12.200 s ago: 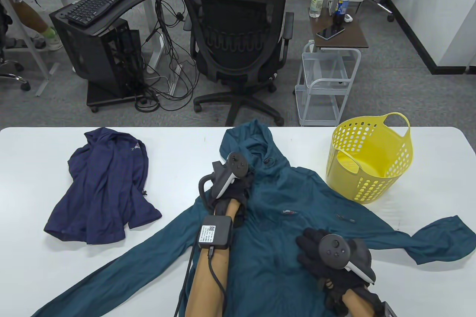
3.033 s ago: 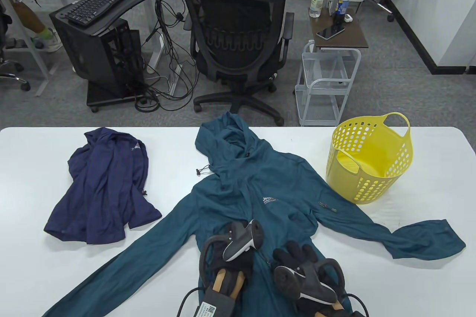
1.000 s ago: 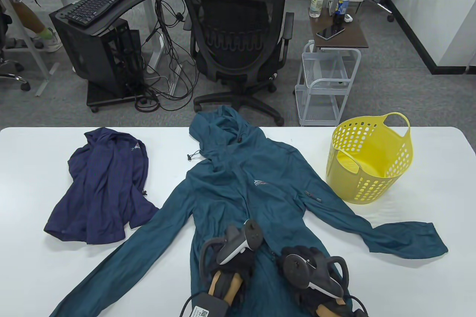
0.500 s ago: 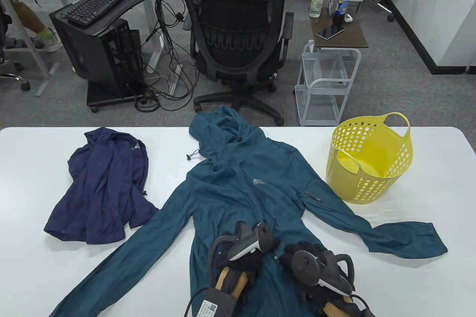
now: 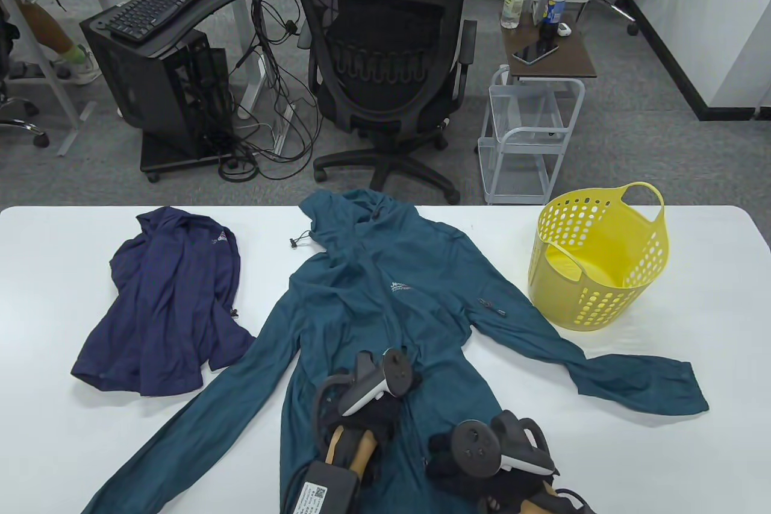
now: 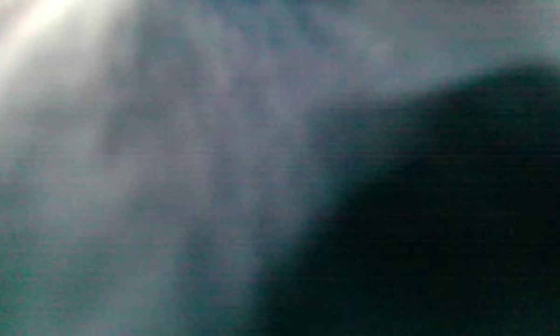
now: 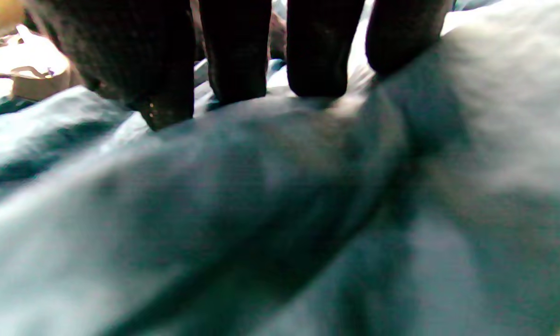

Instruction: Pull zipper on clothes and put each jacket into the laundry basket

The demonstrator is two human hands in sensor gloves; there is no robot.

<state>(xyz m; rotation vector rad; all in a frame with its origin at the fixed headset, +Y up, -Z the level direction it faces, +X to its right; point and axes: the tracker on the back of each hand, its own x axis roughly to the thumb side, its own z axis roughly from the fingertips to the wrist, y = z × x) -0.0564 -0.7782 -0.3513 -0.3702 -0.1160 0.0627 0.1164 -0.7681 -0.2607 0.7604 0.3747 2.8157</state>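
Teal hooded zip jacket [image 5: 385, 309] lies spread flat on the white worktop [image 5: 692, 448] in the table view, the yellow plastic laundry basket [image 5: 596, 255] just beside its shoulder and a crumpled navy jacket [image 5: 168, 303] well apart; both hands sit low on its front; whether the left hand [image 5: 367, 411] is spread or pinching I cannot tell. Left wrist view shows only blurry cloth. Right wrist view shows the right hand [image 7: 280, 70] with fingers pressing the teal cloth, not pinching; loose cloth could bunch and jam the zipper.

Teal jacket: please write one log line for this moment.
teal jacket: flat on table | left hand, right hand: on its lower front | yellow basket: no jacket inside | navy jacket: untouched
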